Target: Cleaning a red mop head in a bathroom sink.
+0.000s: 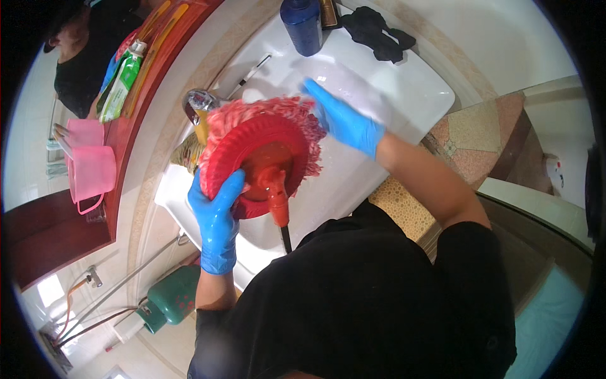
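Note:
A round mop head with a red plastic disc [297, 137] and wet pink-and-white strands [265, 106] is tilted over a white washbasin [416, 99]. Its red swivel joint [278, 203] faces me, and a dark pole [286, 239] runs from it down behind my body. My left hand [215, 213], in a blue glove, grips the disc's lower left edge, thumb on top. My right hand [348, 121], gloved alike, is at the strands on the right with fingers apart. Its fingertips are blurred, so whether they touch the strands is unclear.
A chrome faucet [201, 102] stands behind the mop head. On the basin are a blue bottle [302, 28], a black cloth [378, 35] and a toothbrush-like stick [253, 73]. Left, a red wooden shelf [142, 109] holds a pink cup [92, 173] and toothpaste tube [122, 85]. A green gas cylinder [173, 296] lies below.

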Available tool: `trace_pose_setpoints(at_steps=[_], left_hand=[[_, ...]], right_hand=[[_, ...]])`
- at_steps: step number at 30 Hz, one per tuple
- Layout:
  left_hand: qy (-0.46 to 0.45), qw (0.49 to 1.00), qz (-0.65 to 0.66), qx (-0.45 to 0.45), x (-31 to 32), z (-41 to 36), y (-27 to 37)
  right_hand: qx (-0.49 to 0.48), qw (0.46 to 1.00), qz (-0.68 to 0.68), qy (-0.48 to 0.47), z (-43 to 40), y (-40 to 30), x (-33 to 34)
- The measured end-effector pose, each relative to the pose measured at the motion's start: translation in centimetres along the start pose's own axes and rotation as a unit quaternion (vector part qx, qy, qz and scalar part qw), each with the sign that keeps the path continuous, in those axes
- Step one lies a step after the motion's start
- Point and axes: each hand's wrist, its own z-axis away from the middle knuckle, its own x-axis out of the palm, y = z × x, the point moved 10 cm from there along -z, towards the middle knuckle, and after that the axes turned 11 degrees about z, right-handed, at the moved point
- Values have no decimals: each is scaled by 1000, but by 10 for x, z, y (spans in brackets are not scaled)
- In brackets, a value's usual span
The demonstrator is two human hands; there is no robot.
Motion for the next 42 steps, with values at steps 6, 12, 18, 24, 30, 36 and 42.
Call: trace_pose_setpoints(at_steps=[6, 12, 18, 24, 30, 36, 42], left_hand=[[59, 995, 61, 49, -6, 12, 3], [-87, 994, 20, -66, -5, 3, -2], [-152, 982, 2, -113, 40, -15, 34], [-194, 963, -154, -104, 55, -24, 18], [-187, 968, -65, -152, 65, -15, 12], [-190, 969, -57, -146, 70, -13, 15], [-181, 968, -72, -160, 68, -14, 11]], right_hand=[[153, 945, -253, -137, 56, 110, 77], [-68, 927, -304, -206, 32, 10, 96], [-164, 977, -52, -123, 27, -56, 78], [-304, 911, 167, -223, 63, -130, 123], [-273, 892, 277, -232, 64, -131, 143], [-152, 891, 402, -144, 30, -105, 131], [-215, 889, 391, -99, 19, -110, 131]])
